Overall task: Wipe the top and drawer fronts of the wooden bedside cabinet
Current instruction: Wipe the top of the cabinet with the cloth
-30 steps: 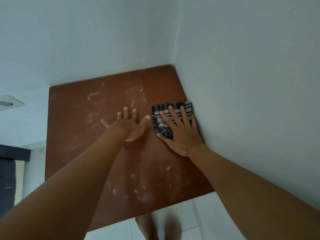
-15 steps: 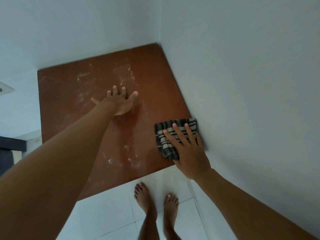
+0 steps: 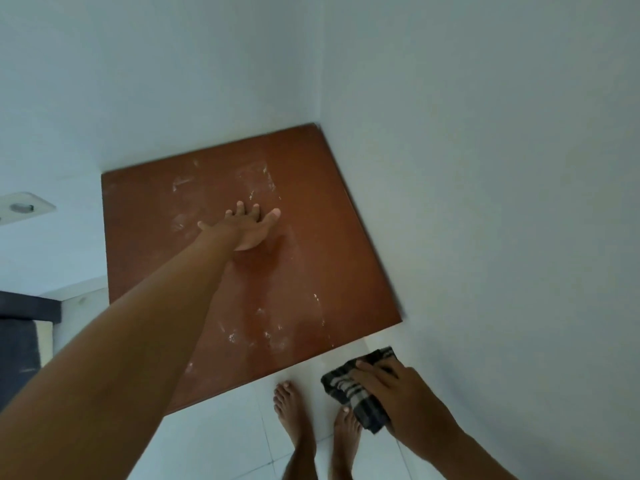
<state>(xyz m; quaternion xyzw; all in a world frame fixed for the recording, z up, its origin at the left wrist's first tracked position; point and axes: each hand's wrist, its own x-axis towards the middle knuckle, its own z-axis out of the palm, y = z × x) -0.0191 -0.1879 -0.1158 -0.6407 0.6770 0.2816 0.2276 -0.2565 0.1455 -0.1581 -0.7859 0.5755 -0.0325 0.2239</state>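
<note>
The reddish-brown wooden top of the bedside cabinet [image 3: 329, 244] fills the middle of the view, set into a corner of two white walls, with pale dusty smears on it. My left hand [image 3: 247, 226] rests flat on the middle of the top, fingers spread. My right hand [image 3: 398, 393] holds a dark plaid cloth [image 3: 353, 393] off the cabinet's near right corner, above the floor and close to the right wall. The drawer fronts are hidden below the top.
White walls close in behind and to the right. My bare feet [image 3: 294, 420] stand on white floor tiles in front of the cabinet. A dark bed edge [image 3: 20, 327] lies at the left, and a white wall fitting [image 3: 20, 206] sits at the far left.
My right hand slid the cloth toward me along the right edge and off the near corner of the top. My left hand stayed flat on the top.
</note>
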